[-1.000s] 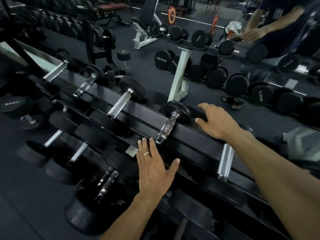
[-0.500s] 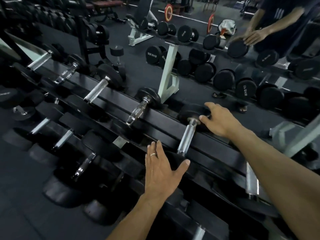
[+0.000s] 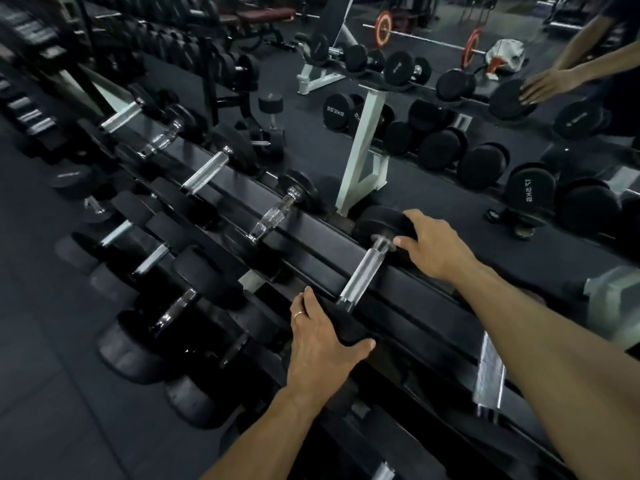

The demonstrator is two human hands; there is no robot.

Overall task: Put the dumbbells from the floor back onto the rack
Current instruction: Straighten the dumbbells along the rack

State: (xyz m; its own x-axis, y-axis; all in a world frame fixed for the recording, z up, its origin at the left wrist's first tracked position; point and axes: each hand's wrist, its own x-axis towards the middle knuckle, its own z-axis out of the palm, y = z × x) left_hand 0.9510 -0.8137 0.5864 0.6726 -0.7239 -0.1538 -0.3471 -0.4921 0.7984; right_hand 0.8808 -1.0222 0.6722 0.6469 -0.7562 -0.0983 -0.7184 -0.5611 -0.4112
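A black dumbbell with a knurled chrome handle [image 3: 362, 273] lies across the top tier of the dark rack [image 3: 311, 233]. My left hand [image 3: 322, 337] clasps its near rubber head [image 3: 346, 323], thumb wrapped round the right side. Fingers of my right hand [image 3: 433, 244] curl over the far head [image 3: 375, 221], and the thumb presses its inner face. The handle between my hands is bare.
More dumbbells fill the rack: one just left [image 3: 273, 216], one to the right under my forearm [image 3: 490, 372], several on the lower tiers [image 3: 173, 313]. A mirror behind the rack reflects a white rack leg [image 3: 363, 157]. Dark rubber floor [image 3: 52, 375] lies at left.
My view and both hands shifted right along the rack, from one dumbbell to its right neighbour. The hands, flat before, now close on its two heads.
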